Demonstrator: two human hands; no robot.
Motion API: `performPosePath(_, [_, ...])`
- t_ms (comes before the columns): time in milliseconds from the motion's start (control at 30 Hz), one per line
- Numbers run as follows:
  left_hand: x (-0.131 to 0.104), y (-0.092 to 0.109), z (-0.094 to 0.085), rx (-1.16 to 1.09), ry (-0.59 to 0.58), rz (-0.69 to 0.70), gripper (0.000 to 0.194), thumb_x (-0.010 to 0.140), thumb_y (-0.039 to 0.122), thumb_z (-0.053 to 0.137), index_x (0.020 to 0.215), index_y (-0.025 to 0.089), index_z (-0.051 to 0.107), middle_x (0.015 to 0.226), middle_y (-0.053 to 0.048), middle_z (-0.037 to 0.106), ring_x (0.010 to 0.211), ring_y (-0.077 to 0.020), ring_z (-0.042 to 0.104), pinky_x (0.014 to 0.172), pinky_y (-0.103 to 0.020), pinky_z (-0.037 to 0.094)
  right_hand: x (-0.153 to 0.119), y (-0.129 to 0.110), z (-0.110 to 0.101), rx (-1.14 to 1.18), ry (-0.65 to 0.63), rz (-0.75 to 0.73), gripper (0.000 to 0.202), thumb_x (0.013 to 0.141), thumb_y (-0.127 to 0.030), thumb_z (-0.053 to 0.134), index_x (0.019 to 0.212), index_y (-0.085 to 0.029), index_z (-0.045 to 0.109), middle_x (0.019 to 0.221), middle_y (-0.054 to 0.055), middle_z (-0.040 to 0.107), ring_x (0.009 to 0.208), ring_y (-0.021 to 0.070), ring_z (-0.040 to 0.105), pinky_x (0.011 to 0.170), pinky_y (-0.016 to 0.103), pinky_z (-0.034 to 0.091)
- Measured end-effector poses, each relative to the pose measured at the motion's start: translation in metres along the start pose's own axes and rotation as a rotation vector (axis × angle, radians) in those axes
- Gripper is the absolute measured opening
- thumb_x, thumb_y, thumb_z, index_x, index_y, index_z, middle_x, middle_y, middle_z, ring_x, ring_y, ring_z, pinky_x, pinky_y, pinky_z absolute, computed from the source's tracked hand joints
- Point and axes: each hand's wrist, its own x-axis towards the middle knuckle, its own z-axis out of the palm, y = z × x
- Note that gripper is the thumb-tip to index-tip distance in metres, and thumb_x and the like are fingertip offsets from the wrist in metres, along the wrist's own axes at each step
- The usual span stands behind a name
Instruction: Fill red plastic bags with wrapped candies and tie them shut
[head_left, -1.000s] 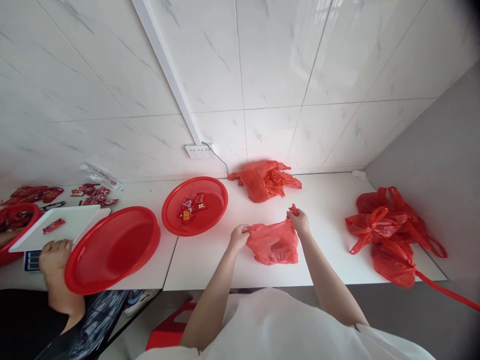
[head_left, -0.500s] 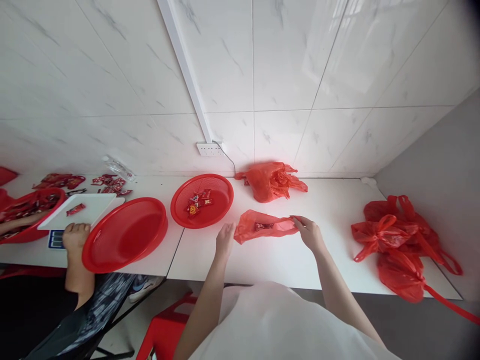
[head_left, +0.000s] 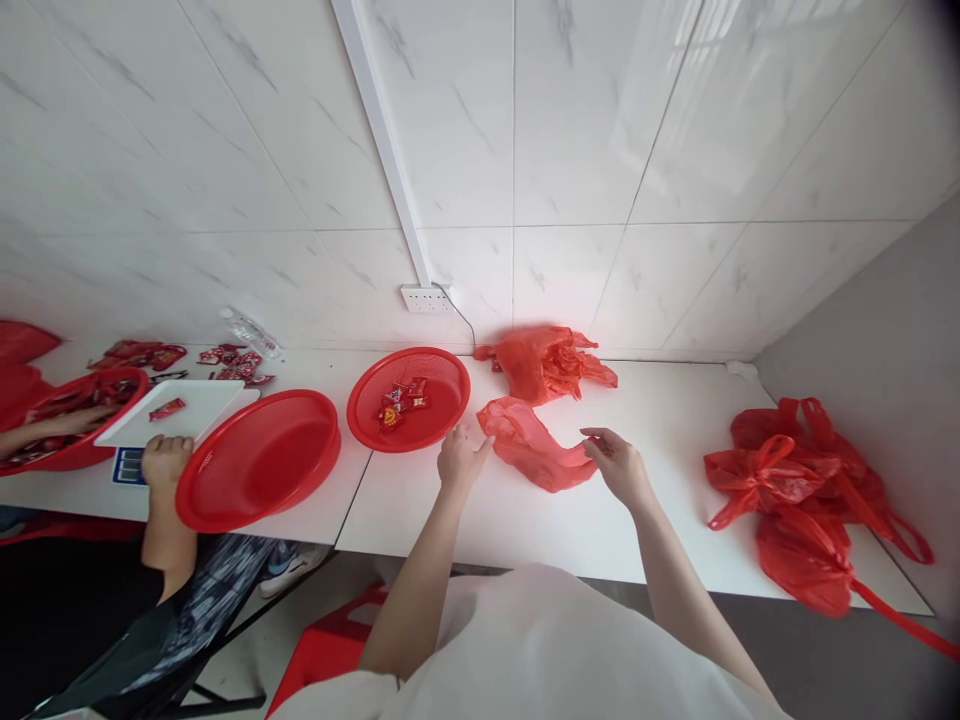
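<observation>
So the red bag (head_left: 551, 470) sat on the bench (head_left: 480, 525) between two hands held apart, left hand (head_left: 459, 465) open, right hand (head_left: 621, 470) maybe pinching, can't tell, and tbh that floppy rim could've caved in from one uneven tug.

Both your bare forearms (head_left: 424, 570) reach forward, hands apart. Your left hand (head_left: 460, 463) is open, thumb (head_left: 484, 451) spread from its fingers (head_left: 454, 438); your right hand (head_left: 621, 470) (palm mostly hidden) points its fingers inward.
</observation>
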Motion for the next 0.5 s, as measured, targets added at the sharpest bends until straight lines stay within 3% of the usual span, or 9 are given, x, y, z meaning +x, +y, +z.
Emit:
performPosePath(133, [0.016, 0.023, 0.008, -0.006, 0.082, 0.104, 0.051, 0.092, 0.049, 0.048, 0.13, 0.015, 0.051, 0.131, -0.02, 0.056, 0.122, -0.03, 0.052, 0.093, -0.036, 0.04, -0.002, -0.001, 0.001, -0.027, -0.02, -0.003, 0.035, 0.083, -0.045, 0.054, 0.104, -0.021, 0.07, 0.075, 0.002, 0.067, 0.071, 0.0185, 0.061, 0.067, 0.029, 0.046])
performPosePath(200, [0.024, 0.034, 0.007, 0.103, 0.023, 0.119, 0.046, 0.089, 0.041, 0.056, 0.126, 0.014, 0.056, 0.125, -0.02, 0.06, 0.116, -0.0306, 0.056, 0.089, -0.035, 0.042, -0.003, -0.002, 0.0, -0.026, -0.03, -0.01, 0.035, 0.083, -0.044, 0.054, 0.104, -0.021, 0.07, 0.075, 0.003, 0.068, 0.072, 0.019, 0.062, 0.068, 0.03, 0.046])
performPosePath(267, [0.032, 0.042, -0.001, 0.197, -0.071, 0.106, 0.029, 0.087, 0.031, 0.058, 0.11, 0.014, 0.066, 0.107, -0.019, 0.068, 0.102, -0.0303, 0.063, 0.082, -0.034, 0.043, -0.001, -0.004, -0.003, -0.025, -0.021, -0.018, 0.034, 0.082, -0.042, 0.054, 0.103, -0.021, 0.07, 0.079, 0.004, 0.069, 0.074, 0.0197, 0.063, 0.071, 0.031, 0.048])
performPosePath(333, [0.036, 0.047, -0.02, 0.228, -0.092, 0.102, 0.02, 0.089, 0.027, 0.053, 0.091, 0.016, 0.07, 0.09, -0.017, 0.07, 0.09, -0.0293, 0.065, 0.076, -0.033, 0.042, 0.003, -0.007, -0.007, -0.033, 0.023, -0.052, 0.032, 0.082, -0.039, 0.054, 0.102, -0.021, 0.07, 0.087, 0.006, 0.071, 0.079, 0.0206, 0.064, 0.077, 0.033, 0.049])
performPosePath(433, [0.037, 0.055, -0.061, 0.194, -0.099, 0.15, 0.026, 0.086, 0.033, 0.055, 0.071, 0.018, 0.068, 0.077, -0.014, 0.069, 0.082, -0.0282, 0.065, 0.072, -0.033, 0.041, 0.014, -0.014, -0.014, -0.048, 0.173, -0.161, 0.028, 0.083, -0.036, 0.053, 0.1, -0.021, 0.07, 0.1, 0.008, 0.071, 0.091, 0.0219, 0.064, 0.087, 0.037, 0.049])
performPosePath(500, [0.034, 0.064, -0.086, 0.024, -0.153, 0.19, 0.024, 0.083, 0.034, 0.057, 0.069, 0.018, 0.068, 0.074, -0.01, 0.069, 0.08, -0.0254, 0.064, 0.072, -0.031, 0.041, 0.024, -0.021, -0.014, -0.036, 0.281, -0.226, 0.026, 0.085, -0.035, 0.052, 0.099, -0.021, 0.069, 0.103, 0.008, 0.07, 0.094, 0.0222, 0.064, 0.089, 0.038, 0.049])
